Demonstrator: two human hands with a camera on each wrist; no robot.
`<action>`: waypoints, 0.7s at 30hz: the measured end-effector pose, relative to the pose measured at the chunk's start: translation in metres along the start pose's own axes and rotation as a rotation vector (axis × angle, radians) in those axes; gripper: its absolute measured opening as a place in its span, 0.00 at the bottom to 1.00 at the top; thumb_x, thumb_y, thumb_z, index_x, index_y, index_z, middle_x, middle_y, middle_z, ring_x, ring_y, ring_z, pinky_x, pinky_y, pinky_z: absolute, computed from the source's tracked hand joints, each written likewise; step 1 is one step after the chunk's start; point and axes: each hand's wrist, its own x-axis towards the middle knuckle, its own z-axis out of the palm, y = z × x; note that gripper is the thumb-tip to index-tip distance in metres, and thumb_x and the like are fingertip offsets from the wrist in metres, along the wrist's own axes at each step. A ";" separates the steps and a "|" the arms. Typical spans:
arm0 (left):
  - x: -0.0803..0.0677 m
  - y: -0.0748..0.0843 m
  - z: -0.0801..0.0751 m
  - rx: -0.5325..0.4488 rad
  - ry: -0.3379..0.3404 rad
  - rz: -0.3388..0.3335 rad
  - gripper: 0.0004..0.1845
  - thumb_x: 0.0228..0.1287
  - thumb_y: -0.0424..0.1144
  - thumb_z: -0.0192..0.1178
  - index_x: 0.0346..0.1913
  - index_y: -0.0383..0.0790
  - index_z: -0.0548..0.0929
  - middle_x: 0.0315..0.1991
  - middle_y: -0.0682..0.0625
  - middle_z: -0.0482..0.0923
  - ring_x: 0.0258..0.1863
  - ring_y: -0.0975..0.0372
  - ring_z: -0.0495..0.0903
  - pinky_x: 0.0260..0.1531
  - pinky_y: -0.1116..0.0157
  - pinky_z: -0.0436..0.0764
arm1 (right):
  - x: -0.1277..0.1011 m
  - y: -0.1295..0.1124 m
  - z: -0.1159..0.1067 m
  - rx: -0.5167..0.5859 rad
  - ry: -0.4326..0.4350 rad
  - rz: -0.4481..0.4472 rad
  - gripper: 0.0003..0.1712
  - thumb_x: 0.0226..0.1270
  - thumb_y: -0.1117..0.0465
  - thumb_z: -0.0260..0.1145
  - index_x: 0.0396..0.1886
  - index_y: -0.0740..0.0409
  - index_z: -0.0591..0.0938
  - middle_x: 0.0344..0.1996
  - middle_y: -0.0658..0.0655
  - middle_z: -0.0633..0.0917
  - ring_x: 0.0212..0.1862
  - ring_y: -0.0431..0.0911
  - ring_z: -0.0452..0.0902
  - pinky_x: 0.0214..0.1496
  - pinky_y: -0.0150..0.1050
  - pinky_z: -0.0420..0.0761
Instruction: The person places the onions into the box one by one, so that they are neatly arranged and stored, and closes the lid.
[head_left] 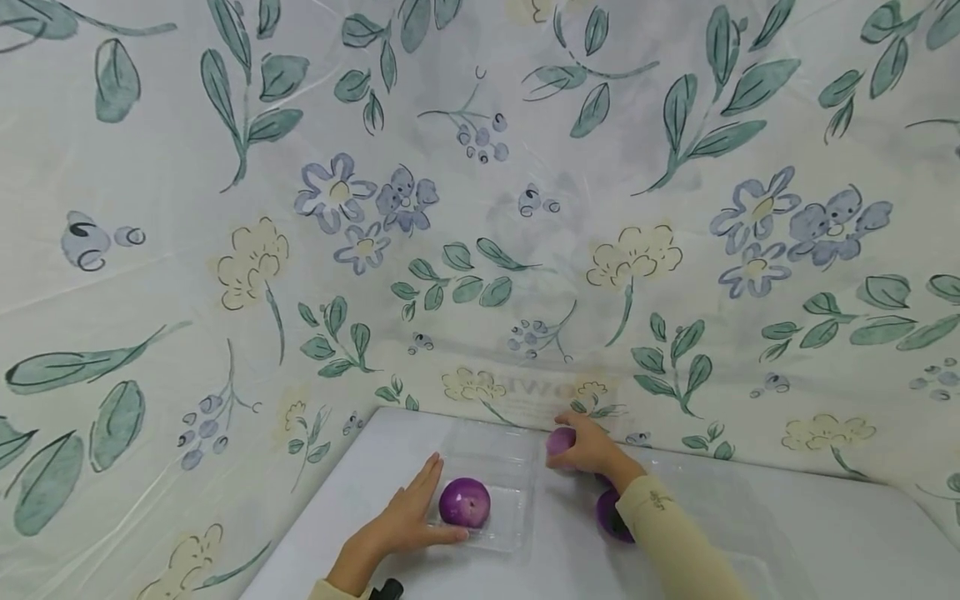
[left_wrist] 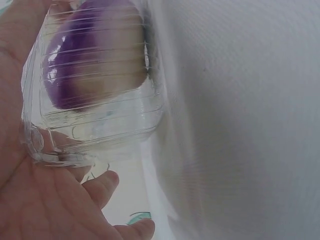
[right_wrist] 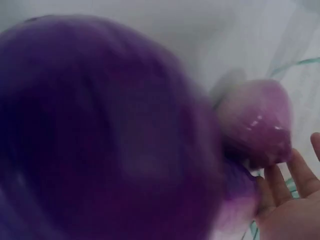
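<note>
Glossy purple bulb (head_left: 465, 502) sits in a clear tray (head_left: 507, 521), ribs plain only from left wrist; left hand (head_left: 407, 517) splayed, right hand (head_left: 592, 450) touching 1 pinkish bulb (head_left: 559, 442), grip unclear.

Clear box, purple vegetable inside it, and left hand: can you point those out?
Clear box (head_left: 506, 512), head view, on its bare base.
Purple vegetable (head_left: 463, 502), head view, on its skin.
Left hand (head_left: 407, 518), head view, near the thumb's base.
</note>
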 end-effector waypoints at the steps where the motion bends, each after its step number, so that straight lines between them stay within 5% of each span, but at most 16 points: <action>1: 0.001 0.000 0.000 -0.003 0.001 0.003 0.65 0.50 0.59 0.74 0.76 0.26 0.46 0.79 0.33 0.41 0.77 0.39 0.48 0.63 0.25 0.51 | 0.001 0.002 0.002 0.000 0.001 -0.003 0.48 0.43 0.56 0.82 0.66 0.62 0.73 0.67 0.66 0.73 0.69 0.62 0.67 0.71 0.58 0.66; 14: 0.005 -0.002 0.002 0.005 -0.013 -0.014 0.65 0.49 0.61 0.73 0.77 0.27 0.47 0.79 0.34 0.41 0.77 0.39 0.49 0.62 0.24 0.49 | 0.001 0.007 0.011 -0.193 0.026 -0.084 0.39 0.41 0.59 0.82 0.56 0.65 0.79 0.60 0.64 0.78 0.64 0.62 0.70 0.68 0.56 0.70; 21: 0.007 -0.003 0.002 0.001 -0.004 -0.018 0.66 0.48 0.62 0.73 0.77 0.28 0.46 0.79 0.34 0.41 0.77 0.39 0.48 0.63 0.24 0.48 | 0.001 0.006 0.009 -0.187 0.029 -0.101 0.38 0.43 0.60 0.80 0.57 0.67 0.78 0.58 0.65 0.79 0.61 0.61 0.72 0.65 0.56 0.72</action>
